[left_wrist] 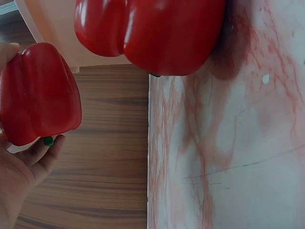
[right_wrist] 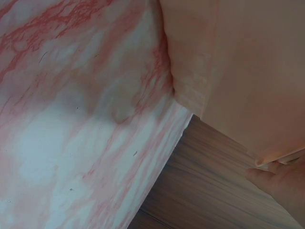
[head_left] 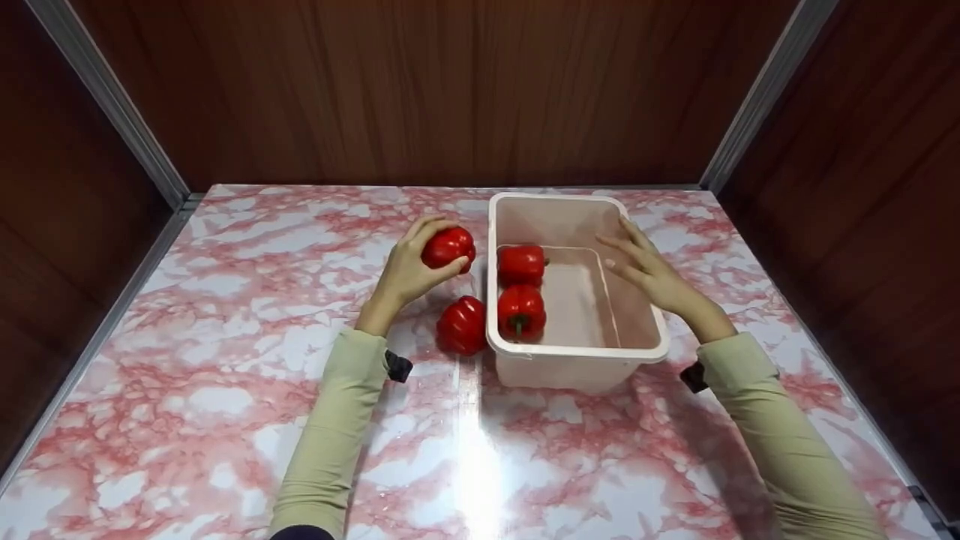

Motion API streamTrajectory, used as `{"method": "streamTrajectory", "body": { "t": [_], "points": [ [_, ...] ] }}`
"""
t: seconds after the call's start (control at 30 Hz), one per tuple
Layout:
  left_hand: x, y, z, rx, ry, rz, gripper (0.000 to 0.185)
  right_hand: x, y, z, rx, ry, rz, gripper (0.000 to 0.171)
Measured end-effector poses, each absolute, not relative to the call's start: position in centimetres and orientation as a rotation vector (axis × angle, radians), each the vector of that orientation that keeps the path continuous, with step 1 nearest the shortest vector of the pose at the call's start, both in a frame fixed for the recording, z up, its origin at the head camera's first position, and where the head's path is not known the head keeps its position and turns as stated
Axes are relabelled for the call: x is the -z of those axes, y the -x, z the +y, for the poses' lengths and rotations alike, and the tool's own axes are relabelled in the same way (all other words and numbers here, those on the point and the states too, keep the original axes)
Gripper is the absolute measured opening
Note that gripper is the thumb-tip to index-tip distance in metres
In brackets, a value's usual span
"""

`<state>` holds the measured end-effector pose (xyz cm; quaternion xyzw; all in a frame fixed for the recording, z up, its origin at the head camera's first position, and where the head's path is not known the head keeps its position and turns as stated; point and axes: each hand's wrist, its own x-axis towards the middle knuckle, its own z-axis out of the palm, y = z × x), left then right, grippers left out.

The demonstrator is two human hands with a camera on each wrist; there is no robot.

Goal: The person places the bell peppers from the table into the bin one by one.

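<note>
My left hand [head_left: 411,268] grips a red bell pepper [head_left: 450,250] just left of the white plastic bin [head_left: 581,351]. In the left wrist view, fingers and thumb wrap that bell pepper [left_wrist: 43,95], its green stem end showing at the bottom. A second red bell pepper [head_left: 462,325] lies on the table against the bin's left side. Inside the bin, along its left wall, are two more, one red bell pepper [head_left: 521,264] behind another red bell pepper [head_left: 521,311]. At the bin's right rim my right hand [head_left: 652,277] has its fingers extended over the opening, holding nothing.
A pink-and-white marbled table [head_left: 225,360] carries everything. Brown wood-grain panels [head_left: 450,90] stand behind it and at both sides, joined by grey metal corner posts [head_left: 120,97]. The bin's right wall [right_wrist: 252,71] fills much of the right wrist view.
</note>
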<state>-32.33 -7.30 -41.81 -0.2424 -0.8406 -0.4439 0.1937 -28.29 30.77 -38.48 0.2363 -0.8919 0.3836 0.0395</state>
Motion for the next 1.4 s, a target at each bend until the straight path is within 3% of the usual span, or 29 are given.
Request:
{"method": "streamTrajectory", "body": {
  "t": [0.4, 0.63, 0.87, 1.1, 1.4],
  "points": [
    [41.7, 31.8, -7.3, 1.286, 0.644, -2.362, 0.052, 38.3, 28.1, 30.4, -1.135, -0.719, -2.749, 0.042],
    [41.2, 31.6, -7.0, 1.299, 0.649, -2.354, 0.051, 35.9, 26.0, 28.9, -1.174, -0.726, -2.753, 0.042],
    [40.9, 31.4, -6.9, 1.289, 0.674, -2.318, 0.052, 37.8, 27.6, 30.1, -1.156, -0.722, -2.747, 0.042],
    [40.4, 31.2, -6.6, 1.281, 0.716, -2.279, 0.052, 35.5, 25.6, 28.6, -1.178, -0.722, -2.747, 0.041],
    [39.9, 31.1, -6.3, 1.27, 0.729, -2.266, 0.051, 36.0, 26.0, 29.0, -1.191, -0.721, -2.748, 0.042]
  ]
}}
